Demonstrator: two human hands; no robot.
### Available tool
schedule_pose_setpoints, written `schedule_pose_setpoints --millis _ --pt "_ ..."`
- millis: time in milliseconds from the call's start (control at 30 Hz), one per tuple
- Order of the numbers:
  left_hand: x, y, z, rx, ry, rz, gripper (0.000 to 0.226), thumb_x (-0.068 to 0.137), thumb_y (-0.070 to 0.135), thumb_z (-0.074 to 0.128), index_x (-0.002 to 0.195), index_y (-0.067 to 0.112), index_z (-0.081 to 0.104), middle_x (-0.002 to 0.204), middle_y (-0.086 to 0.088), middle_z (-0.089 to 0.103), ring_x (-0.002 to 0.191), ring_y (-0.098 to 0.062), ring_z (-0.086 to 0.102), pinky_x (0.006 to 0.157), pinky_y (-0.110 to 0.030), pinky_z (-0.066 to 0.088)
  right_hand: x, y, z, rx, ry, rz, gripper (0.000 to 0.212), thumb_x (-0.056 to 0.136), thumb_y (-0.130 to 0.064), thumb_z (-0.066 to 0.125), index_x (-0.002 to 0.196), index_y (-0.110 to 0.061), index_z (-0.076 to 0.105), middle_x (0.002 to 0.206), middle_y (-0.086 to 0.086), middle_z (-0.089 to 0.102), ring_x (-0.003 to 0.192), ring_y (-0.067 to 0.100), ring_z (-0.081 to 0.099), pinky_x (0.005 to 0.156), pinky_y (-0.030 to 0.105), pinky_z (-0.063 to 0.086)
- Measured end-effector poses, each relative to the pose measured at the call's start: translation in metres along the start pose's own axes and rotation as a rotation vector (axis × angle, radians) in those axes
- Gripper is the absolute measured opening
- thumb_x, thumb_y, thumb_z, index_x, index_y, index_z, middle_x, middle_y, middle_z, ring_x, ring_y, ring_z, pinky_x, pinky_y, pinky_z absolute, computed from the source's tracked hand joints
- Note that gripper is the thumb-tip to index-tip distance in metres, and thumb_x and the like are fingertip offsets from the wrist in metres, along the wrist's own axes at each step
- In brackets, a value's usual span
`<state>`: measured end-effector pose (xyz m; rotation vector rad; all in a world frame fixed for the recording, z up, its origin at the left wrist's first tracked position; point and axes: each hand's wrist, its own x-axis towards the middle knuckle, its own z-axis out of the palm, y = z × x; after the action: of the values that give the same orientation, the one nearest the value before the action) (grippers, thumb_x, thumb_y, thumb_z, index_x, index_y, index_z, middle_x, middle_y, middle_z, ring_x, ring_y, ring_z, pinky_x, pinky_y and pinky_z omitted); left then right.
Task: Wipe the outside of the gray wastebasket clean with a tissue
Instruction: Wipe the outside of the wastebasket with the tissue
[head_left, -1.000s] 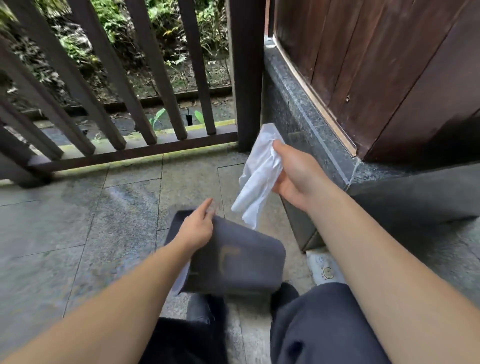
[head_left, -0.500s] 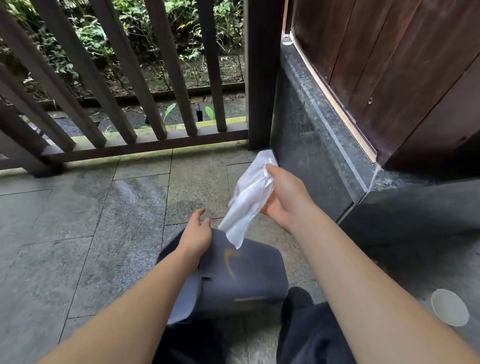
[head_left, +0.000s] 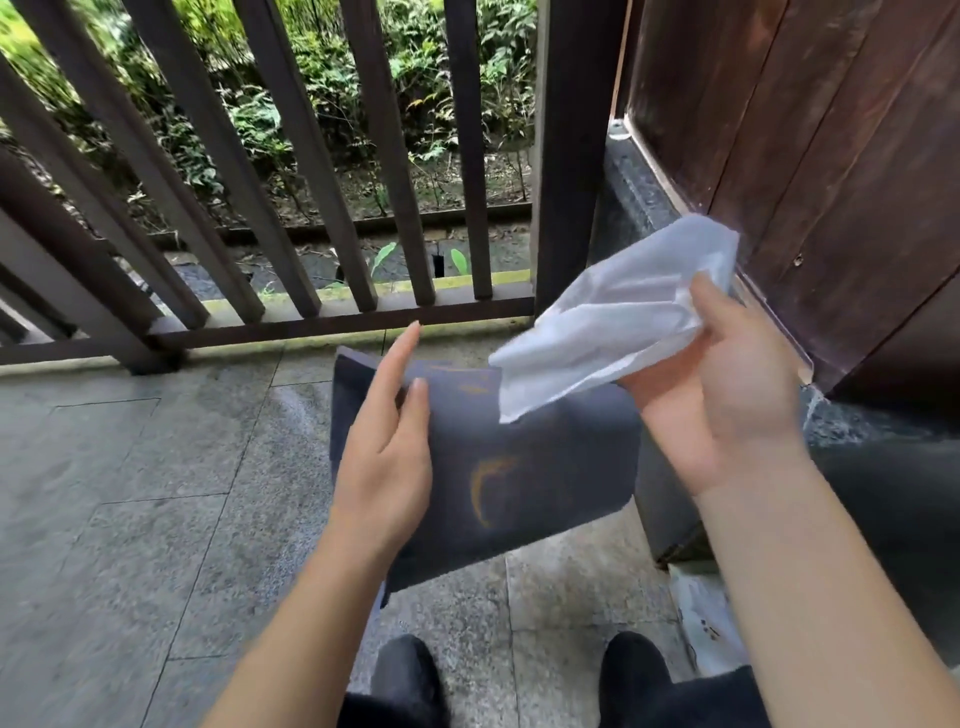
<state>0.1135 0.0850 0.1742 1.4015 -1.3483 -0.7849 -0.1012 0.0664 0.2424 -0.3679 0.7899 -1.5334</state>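
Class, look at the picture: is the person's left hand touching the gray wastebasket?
Touching. The head view shows the left hand lying flat against the side of the gray wastebasket, palm and fingers pressed on its surface with no gap showing.

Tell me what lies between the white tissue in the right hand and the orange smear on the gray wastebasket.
Only bare gray wastebasket wall, in the head view. The white tissue, pinched in the right hand, hangs above the orange smear.

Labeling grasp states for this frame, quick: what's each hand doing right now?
Left hand: open, fingers flat against the wastebasket, steadying it.
Right hand: closed on the tissue, held above the wastebasket.
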Motion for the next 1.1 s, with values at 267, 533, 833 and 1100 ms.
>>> schedule_pose_setpoints --millis 267,533,833,1100 --pt "-0.011 0.012 -0.007 0.102 0.103 0.18 0.054 0.103 0.029 0.042 0.146 0.061 0.04 0.063 0.003 0.051 0.055 -0.002 0.044 0.051 -0.012 0.033 -0.033 0.049 0.028 -0.536 -0.329 -0.267 0.035 0.099 -0.02 0.05 0.13 -0.026 0.065 0.117 0.006 0.074 0.11 0.022 0.071 0.096 0.039 0.058" --pt "-0.018 -0.005 -0.009 0.087 0.05 0.238 0.058 0.097 0.029 0.042 0.15 0.051 0.042 0.088 0.027 0.074 0.067 0.011 0.064 0.064 -0.011 0.051 -0.036 0.094 0.01 -1.471 -0.61 -0.723 0.065 0.093 -0.011 0.051 0.156 -0.014 0.035 0.153 -0.002 0.047 0.143 0.014 0.041 0.117 0.026 0.03" --pt "-0.021 -0.001 -0.005 0.133 -0.005 0.268 0.056 0.098 0.032 0.045 0.143 0.066 0.042 0.071 0.012 0.069 0.05 -0.008 0.056 0.051 -0.02 0.049 -0.025 0.096 -0.009 -1.478 -0.518 -0.709 0.042 0.101 -0.052 0.04 0.139 -0.036 0.048 0.154 -0.007 0.036 0.138 0.016 0.037 0.115 0.042 0.034" --pt "-0.024 -0.001 -0.001 0.151 0.019 0.326 0.063 0.1 0.02 0.049 0.149 0.058 0.037 0.056 0.016 0.045 0.045 0.002 0.034 0.049 -0.008 0.034 -0.025 0.111 -0.032 -1.474 -0.621 -0.904 0.058 0.095 -0.022 0.046 0.15 -0.021 0.03 0.161 -0.005 0.029 0.155 0.017 0.021 0.125 0.042 0.017"
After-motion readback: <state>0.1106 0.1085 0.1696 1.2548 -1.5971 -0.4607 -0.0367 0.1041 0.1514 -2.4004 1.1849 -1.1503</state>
